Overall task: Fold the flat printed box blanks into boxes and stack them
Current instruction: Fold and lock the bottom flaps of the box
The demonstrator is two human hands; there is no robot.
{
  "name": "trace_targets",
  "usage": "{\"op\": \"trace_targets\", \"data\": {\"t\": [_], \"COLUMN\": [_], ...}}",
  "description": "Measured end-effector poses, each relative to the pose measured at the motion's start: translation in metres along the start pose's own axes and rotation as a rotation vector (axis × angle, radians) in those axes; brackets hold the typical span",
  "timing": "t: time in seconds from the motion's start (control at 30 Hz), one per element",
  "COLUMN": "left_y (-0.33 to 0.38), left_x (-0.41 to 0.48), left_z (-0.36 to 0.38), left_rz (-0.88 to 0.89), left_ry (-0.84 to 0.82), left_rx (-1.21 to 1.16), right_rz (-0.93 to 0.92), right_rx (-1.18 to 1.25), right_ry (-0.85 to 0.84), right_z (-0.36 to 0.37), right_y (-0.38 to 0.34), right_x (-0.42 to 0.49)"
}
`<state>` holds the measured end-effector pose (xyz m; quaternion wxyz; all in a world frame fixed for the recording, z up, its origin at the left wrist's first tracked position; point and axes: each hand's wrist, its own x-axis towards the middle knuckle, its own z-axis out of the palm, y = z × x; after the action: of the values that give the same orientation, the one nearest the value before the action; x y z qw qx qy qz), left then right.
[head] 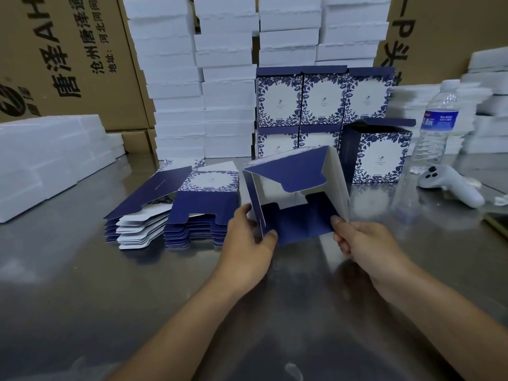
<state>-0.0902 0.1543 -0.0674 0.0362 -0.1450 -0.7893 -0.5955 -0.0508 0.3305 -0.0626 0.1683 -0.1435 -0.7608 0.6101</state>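
A blue-and-white printed box blank (295, 193), opened into a square tube, is held above the steel table with its open end toward me. My left hand (247, 251) grips its lower left corner, thumb on the blue flap. My right hand (362, 248) pinches its lower right edge. One blue flap is folded down inside the opening. A pile of flat blanks (176, 204) lies to the left. Folded boxes (324, 100) are stacked in two rows behind, and one more folded box (376, 155) stands at the right with its lid flap up.
White foam boxes (200, 83) are piled high at the back, with more at the left (52, 158) and right. Brown cartons stand behind them. A water bottle (437, 127) and a white controller (450, 184) sit on the steel table (110, 284) at the right.
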Motion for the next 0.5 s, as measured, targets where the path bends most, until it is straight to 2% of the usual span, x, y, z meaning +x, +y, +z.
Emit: {"op": "trace_targets", "data": {"t": [0.1,0.17,0.27,0.4,0.5], "left_y": [0.005,0.009,0.011,0.009,0.009], "left_x": [-0.002,-0.004,-0.005,-0.006,-0.006], "left_z": [0.001,0.001,-0.001,0.000,0.001], "left_rz": [-0.275,-0.372,-0.411,-0.404,-0.391], "left_ry": [-0.114,-0.141,-0.113,-0.111,-0.120], "left_rx": [-0.185,-0.339,-0.486,-0.509,-0.535], "right_rz": [0.022,0.037,0.078,0.183,0.233], "right_rx": [0.039,0.059,0.107,0.159,0.193], "right_ry": [-0.015,-0.031,-0.072,-0.206,-0.227], "right_z": [0.002,0.004,0.005,0.003,0.002], "right_y": [0.001,0.002,-0.001,-0.010,-0.011], "right_x": [0.000,-0.001,-0.004,-0.009,-0.010]}}
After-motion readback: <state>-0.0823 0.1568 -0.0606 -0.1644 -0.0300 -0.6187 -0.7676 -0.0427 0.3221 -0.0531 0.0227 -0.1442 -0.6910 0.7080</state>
